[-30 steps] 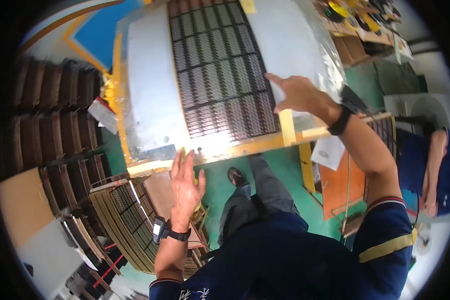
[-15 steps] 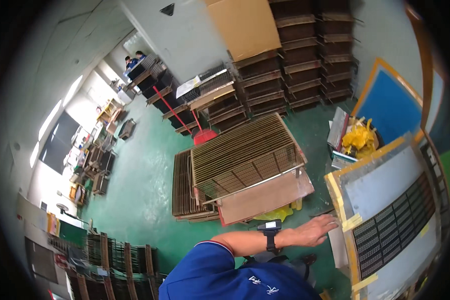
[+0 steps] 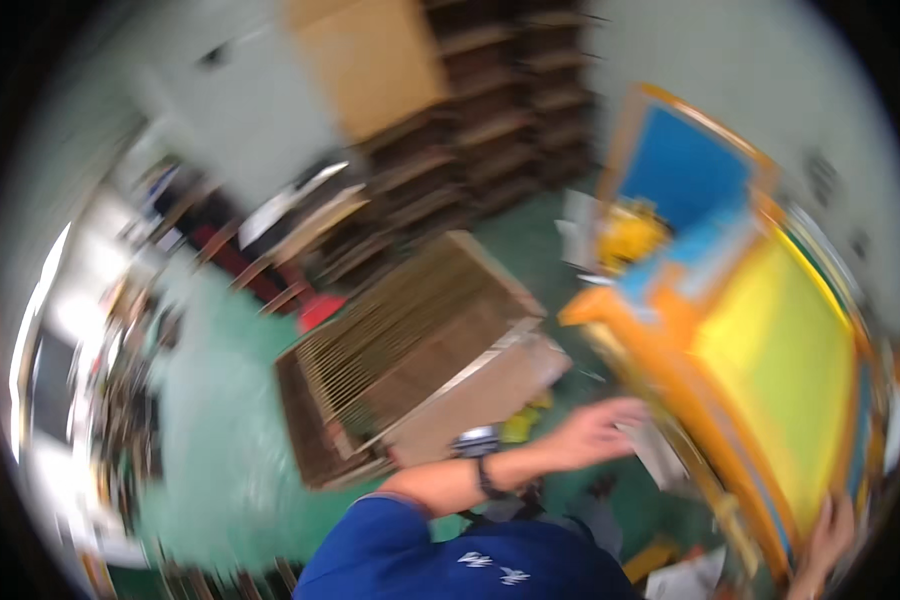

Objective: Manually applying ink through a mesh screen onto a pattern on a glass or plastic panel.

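Observation:
A screen-printing frame point(image 3: 770, 350) with yellow mesh and an orange border stands tilted at the right. At its lower right edge my right hand point(image 3: 832, 535) grips the border, with part of the fingers hidden. My left hand point(image 3: 600, 432), blurred by motion, reaches out at the frame's left side. Its fingers look apart and hold nothing that I can make out; a pale board-like piece point(image 3: 658, 458) lies just beyond the fingertips. Behind the yellow frame leans another frame with blue mesh point(image 3: 685, 160).
A wire drying rack point(image 3: 400, 330) and a brown board point(image 3: 475, 395) sit on the green floor point(image 3: 210, 400) ahead of me. Dark stacked racks point(image 3: 480, 130) line the far wall beside a cardboard sheet point(image 3: 365, 65). A yellow crumpled heap point(image 3: 632, 237) lies near the blue frame.
My view has swung right, so the room shifts left. The yellow-mesh frame now stands where the dark-patterned frame showed. My right hand has come into view on its edge.

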`<action>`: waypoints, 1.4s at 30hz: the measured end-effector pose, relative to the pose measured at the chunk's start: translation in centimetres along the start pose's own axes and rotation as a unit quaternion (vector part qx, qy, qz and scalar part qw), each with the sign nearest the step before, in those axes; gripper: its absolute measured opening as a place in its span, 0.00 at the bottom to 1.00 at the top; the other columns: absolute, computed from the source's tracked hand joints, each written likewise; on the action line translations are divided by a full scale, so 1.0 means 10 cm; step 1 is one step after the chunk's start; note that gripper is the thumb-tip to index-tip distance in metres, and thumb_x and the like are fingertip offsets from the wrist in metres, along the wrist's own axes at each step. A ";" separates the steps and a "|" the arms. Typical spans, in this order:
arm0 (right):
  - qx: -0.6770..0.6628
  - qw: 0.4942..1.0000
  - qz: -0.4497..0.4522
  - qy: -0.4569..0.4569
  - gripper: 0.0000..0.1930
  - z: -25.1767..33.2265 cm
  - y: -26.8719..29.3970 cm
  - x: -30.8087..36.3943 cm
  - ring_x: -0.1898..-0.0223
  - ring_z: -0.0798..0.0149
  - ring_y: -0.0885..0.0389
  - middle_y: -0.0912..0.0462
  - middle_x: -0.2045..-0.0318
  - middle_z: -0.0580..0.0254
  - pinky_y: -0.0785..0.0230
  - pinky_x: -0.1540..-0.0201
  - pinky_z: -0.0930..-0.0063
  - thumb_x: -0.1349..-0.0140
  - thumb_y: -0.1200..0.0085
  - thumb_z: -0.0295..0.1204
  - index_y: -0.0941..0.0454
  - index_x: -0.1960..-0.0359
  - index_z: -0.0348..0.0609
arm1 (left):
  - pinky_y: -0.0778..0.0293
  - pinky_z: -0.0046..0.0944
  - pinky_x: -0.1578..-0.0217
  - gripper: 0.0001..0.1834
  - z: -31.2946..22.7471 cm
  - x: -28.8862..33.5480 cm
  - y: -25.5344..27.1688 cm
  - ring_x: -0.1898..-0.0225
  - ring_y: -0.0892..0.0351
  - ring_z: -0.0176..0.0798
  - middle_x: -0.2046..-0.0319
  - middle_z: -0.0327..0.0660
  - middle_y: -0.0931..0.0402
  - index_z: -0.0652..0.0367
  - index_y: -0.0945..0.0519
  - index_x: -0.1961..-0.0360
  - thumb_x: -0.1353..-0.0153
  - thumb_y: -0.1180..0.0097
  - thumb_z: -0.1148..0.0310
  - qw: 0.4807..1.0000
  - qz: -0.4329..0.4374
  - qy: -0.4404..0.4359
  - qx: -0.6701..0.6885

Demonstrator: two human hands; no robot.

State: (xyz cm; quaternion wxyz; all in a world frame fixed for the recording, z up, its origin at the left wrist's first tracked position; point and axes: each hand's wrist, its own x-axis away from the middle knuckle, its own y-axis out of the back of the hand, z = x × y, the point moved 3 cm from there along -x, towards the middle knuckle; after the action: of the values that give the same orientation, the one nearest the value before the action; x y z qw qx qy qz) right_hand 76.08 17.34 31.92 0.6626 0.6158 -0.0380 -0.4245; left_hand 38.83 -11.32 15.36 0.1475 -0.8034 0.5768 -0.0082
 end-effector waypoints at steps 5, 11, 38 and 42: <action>0.070 0.994 0.084 -0.027 0.16 0.09 -0.91 -0.92 0.73 0.42 0.22 0.21 0.78 0.48 0.31 0.71 0.54 0.45 0.37 0.41 0.23 0.75 0.39 | 0.32 0.53 0.40 0.25 0.31 0.20 0.25 0.40 0.30 0.47 0.43 0.48 0.30 0.61 0.35 0.39 0.36 0.44 0.68 0.941 -0.156 0.188 0.233; 0.108 0.973 0.190 -0.075 0.17 -1.49 -1.91 -1.90 0.62 0.46 0.18 0.17 0.67 0.46 0.26 0.57 0.57 0.43 0.40 0.40 0.19 0.62 0.37 | 0.21 0.44 0.53 0.20 0.97 0.02 0.32 0.54 0.20 0.42 0.52 0.42 0.23 0.58 0.29 0.43 0.36 0.43 0.71 0.883 -0.265 0.364 0.130; 0.187 0.974 0.117 -0.050 0.19 -3.39 -4.27 -4.43 0.57 0.44 0.19 0.17 0.62 0.46 0.27 0.53 0.53 0.50 0.47 0.21 0.20 0.54 0.46 | 0.22 0.43 0.50 0.38 1.13 0.22 0.75 0.47 0.25 0.41 0.47 0.42 0.26 0.57 0.41 0.34 0.43 0.36 0.75 0.817 -0.256 0.515 0.038; 0.167 0.971 0.166 -0.031 0.21 -3.35 -4.09 -4.60 0.57 0.43 0.19 0.17 0.62 0.44 0.27 0.53 0.53 0.53 0.46 0.22 0.19 0.54 0.45 | 0.26 0.44 0.46 0.38 1.12 0.33 0.70 0.45 0.27 0.42 0.43 0.42 0.30 0.56 0.41 0.32 0.42 0.37 0.77 0.822 -0.269 0.501 0.037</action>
State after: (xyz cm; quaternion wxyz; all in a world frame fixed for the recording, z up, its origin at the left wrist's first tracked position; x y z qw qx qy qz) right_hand 44.95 76.46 10.98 0.6104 0.6891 -0.2305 -0.3154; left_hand 35.54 -13.91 2.40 -0.1404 -0.8059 0.3314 -0.4701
